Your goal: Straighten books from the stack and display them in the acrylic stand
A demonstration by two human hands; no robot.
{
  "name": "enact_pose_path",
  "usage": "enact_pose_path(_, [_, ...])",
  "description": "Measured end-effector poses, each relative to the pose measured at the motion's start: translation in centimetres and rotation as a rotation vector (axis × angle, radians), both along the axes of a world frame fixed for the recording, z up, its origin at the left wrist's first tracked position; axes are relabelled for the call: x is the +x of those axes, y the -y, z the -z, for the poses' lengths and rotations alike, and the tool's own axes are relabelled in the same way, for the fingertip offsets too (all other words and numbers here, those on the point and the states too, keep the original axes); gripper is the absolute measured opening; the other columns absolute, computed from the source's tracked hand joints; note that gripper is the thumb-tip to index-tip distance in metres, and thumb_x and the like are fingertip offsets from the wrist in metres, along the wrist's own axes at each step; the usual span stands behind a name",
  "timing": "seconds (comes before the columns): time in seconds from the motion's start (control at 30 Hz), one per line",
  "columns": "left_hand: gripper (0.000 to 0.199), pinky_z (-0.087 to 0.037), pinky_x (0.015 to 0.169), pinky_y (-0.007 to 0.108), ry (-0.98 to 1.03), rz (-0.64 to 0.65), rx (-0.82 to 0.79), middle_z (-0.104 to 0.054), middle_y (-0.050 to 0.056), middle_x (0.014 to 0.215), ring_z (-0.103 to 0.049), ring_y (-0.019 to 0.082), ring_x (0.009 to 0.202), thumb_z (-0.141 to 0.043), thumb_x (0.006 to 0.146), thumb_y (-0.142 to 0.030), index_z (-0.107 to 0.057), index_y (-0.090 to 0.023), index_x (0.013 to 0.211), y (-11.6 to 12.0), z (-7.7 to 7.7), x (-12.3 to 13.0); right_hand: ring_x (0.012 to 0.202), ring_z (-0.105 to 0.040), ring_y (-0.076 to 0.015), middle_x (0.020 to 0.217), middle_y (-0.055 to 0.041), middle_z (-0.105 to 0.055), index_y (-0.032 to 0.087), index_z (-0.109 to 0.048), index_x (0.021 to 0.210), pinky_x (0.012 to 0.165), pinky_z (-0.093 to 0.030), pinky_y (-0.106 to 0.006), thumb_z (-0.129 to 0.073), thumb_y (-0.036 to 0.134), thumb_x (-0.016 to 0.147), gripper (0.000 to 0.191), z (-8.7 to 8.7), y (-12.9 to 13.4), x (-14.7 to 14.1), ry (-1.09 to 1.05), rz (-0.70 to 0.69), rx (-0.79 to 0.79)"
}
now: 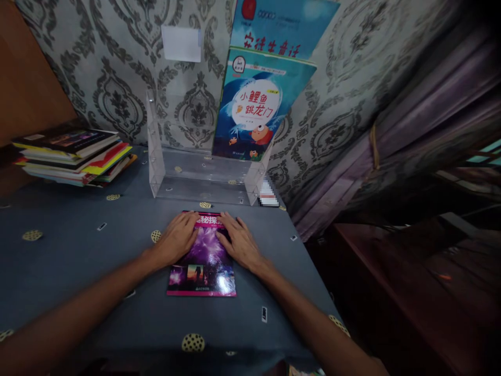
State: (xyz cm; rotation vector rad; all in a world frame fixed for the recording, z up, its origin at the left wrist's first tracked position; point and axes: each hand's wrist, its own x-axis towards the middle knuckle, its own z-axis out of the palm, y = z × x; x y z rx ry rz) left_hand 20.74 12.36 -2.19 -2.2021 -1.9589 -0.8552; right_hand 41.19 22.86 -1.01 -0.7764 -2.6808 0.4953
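A purple book (205, 250) with a pink title band lies flat on the table, its cover facing up. My left hand (178, 237) rests over its upper left edge, fingers stretched forward. Across the upper right edge lies my right hand (240, 241), also with fingers extended and the thumb on the cover. Behind the book stands a clear acrylic book stand (199, 185) with stepped tiers. A blue picture book (250, 112) leans upright at the stand's right side, and another blue book (279, 26) shows above and behind it.
At the left back sits a pile of books (76, 156). A small pixelated item (269, 194) lies by the stand's right end. The dark blue tablecloth (129, 230) ends at the right, beside a purple curtain (352, 162) and a dark reddish surface (376, 261).
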Motion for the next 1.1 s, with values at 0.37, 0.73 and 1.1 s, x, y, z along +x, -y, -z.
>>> enact_pose_path(0.37, [0.035, -0.042, 0.11, 0.051, -0.037, -0.009, -0.031, -0.063, 0.019, 0.129, -0.055, 0.03, 0.127, -0.042, 0.097, -0.027, -0.055, -0.011, 0.125, 0.0, -0.2, -0.2, 0.144, -0.039, -0.0274, 0.155, -0.0162, -0.043, 0.015, -0.049, 0.143, 0.12, -0.024, -0.052, -0.045, 0.043, 0.1, 0.052, -0.1, 0.3, -0.2, 0.049, 0.051, 0.018])
enact_pose_path(0.73, [0.036, -0.042, 0.11, 0.049, -0.091, -0.009, -0.035, -0.062, 0.022, 0.129, -0.056, 0.031, 0.125, -0.041, 0.098, -0.025, -0.053, -0.008, 0.127, 0.0, -0.3, -0.1, 0.152, -0.02, -0.0333, 0.163, -0.0181, -0.024, 0.019, -0.022, 0.158, 0.121, -0.02, -0.059, -0.053, 0.079, 0.08, 0.103, 0.5, 4.0, 5.4, 0.171, -0.144, 0.037])
enact_pose_path(1.1, [0.034, -0.043, 0.109, 0.05, -0.045, -0.017, -0.053, -0.063, 0.018, 0.128, -0.056, 0.03, 0.124, -0.041, 0.097, -0.025, -0.053, -0.012, 0.126, 0.1, -0.6, 0.0, 0.153, -0.017, -0.0326, 0.162, -0.0207, -0.024, 0.013, -0.027, 0.156, 0.123, -0.015, -0.058, -0.052, 0.082, 0.077, 0.108, -0.3, 5.2, 6.2, 0.232, -0.151, -0.009])
